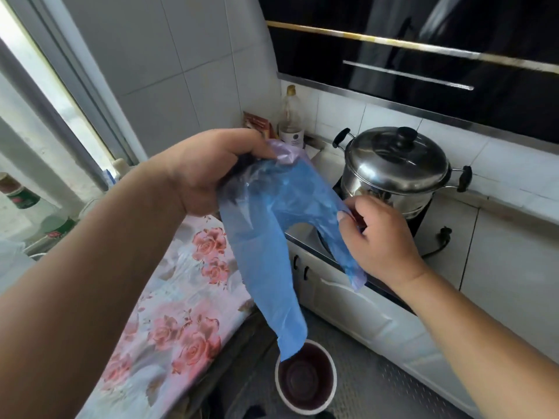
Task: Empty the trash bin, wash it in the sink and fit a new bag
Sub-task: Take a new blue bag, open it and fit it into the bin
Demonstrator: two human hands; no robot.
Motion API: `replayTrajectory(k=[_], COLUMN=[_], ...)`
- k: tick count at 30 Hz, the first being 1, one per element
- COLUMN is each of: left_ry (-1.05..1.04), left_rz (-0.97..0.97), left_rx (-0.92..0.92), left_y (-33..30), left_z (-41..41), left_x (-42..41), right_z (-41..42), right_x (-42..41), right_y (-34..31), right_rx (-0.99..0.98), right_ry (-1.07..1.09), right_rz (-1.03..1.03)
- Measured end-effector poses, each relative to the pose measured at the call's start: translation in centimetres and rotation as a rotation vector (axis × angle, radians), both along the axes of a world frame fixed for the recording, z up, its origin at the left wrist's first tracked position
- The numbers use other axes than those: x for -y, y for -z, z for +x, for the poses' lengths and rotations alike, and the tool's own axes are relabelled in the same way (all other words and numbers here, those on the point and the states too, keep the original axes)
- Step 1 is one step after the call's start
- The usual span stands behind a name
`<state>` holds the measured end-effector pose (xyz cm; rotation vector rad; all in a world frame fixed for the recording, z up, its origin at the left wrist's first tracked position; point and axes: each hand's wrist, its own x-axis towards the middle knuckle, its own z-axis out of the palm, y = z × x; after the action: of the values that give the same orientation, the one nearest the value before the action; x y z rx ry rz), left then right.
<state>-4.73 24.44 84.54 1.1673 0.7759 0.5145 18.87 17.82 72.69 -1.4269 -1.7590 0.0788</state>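
Observation:
A blue plastic bag [266, 237] hangs in the air between my hands, its long tail dangling down over the bin. My left hand [199, 173] grips a bunch of bags at the top, with a pale purple one [284, 151] showing by the fingers. My right hand [381, 237] pinches the blue bag's right handle strip. The trash bin [305, 378], round with a white rim and a dark red inside, stands on the floor below with no bag in it.
A steel pot with lid [399, 167] sits on the stove at the right, under a black range hood [423, 43]. A bottle [291, 116] stands in the corner. A counter with a rose-patterned cover [181, 303] lies at the left. White cabinets [378, 313] line the right.

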Motion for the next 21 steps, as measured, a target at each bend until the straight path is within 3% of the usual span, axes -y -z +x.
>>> replayTrajectory(k=[6, 9, 13, 19, 21], left_ry=[-0.054, 0.048, 0.187, 0.352, 0.374], left_rz=[0.158, 0.193, 0.194, 0.097, 0.182], left_rx=[-0.375, -0.483, -0.630, -0.735, -0.825], left_y=[1.8, 2.4, 4.3, 9.8, 12.3], left_z=[-0.2, 1.2, 4.5, 9.6, 10.9], left_x=[-2.5, -3.3, -4.6, -6.0, -6.2], right_z=[4.1, 6.2, 8.3, 11.0, 11.1], right_x=[3.4, 5.5, 7.8, 9.6, 10.1], right_y=[-0.2, -0.3, -0.9, 0.6, 1.4], right_rx=[-0.094, -0.203, -0.346, -0.343, -0.360], right_ry=[-0.150, -0.293, -0.366, -0.266, -0.239], right_rz=[-0.506, -0.711, -0.861, -1.054, -1.115])
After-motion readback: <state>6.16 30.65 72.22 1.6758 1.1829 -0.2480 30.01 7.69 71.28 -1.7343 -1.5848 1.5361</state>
